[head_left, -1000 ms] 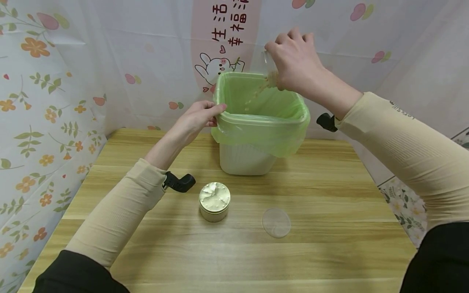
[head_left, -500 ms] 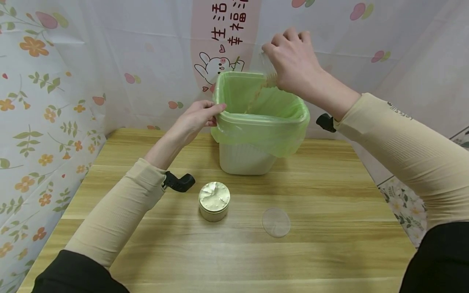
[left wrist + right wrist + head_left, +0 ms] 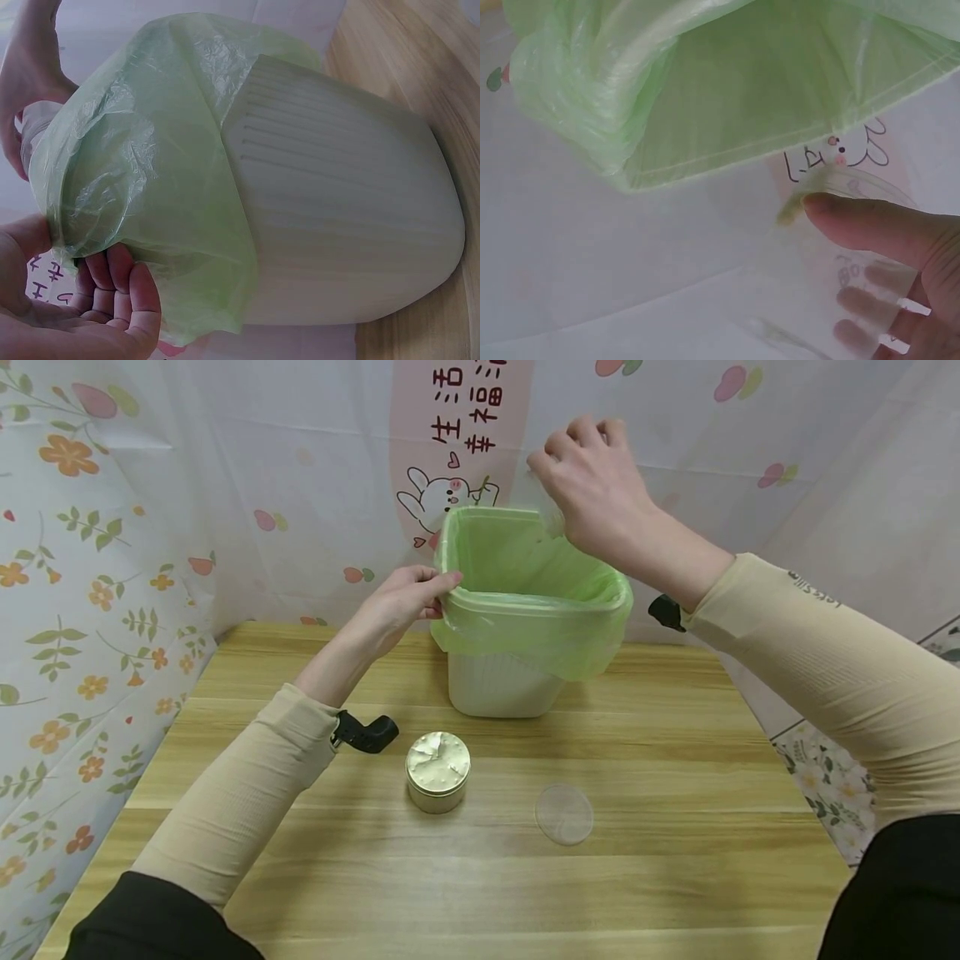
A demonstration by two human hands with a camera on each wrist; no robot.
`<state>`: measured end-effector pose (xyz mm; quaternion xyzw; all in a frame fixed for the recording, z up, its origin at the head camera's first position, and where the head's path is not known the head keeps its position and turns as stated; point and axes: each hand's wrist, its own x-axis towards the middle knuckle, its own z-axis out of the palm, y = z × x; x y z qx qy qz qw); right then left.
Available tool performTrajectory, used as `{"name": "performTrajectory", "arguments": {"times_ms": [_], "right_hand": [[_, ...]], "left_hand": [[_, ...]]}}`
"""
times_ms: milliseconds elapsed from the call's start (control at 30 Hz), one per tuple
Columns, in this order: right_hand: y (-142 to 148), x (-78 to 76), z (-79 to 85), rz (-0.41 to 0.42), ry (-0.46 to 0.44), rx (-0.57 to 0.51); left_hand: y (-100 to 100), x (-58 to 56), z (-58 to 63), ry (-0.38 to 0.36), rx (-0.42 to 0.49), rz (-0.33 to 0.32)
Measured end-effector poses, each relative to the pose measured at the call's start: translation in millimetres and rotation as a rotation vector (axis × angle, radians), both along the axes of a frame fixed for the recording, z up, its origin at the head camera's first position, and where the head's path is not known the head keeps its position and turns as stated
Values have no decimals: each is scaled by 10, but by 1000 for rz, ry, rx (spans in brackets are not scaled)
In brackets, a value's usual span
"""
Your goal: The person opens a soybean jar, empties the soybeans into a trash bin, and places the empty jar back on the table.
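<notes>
Film [image 3: 532,633] pinched by the left hand [image 3: 405,598] hangs crinkled; the right hand [image 3: 603,493] grips a clear, rounded jar [image 3: 552,516].

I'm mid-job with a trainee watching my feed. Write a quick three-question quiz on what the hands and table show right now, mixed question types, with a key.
1. Fill in the blank: In the head view, the clear disc lies on the wooden table to the ____ of the gold tin.

2. Multiple choice: What does the left hand grip?
A) the gold tin
B) the edge of the lined bin
C) the clear disc

3. True or false: The clear container in the right hand stands upright on the wooden table.

Key:
1. right
2. B
3. False; it is held tipped, up off the wooden table.
</notes>
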<state>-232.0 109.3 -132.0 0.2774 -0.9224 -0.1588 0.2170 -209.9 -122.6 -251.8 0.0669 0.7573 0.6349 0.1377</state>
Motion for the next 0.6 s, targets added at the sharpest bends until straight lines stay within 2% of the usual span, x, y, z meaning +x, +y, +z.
{"name": "performTrajectory", "arguments": {"times_ms": [167, 467, 600], "right_hand": [[7, 3, -10, 67, 68, 57], [28, -27, -8, 173, 203, 349], [46, -39, -18, 235, 246, 418]], "left_hand": [[-7, -5, -13, 6, 3, -5], [-5, 15, 0, 9, -6, 0], [-4, 12, -4, 8, 1, 4]]}}
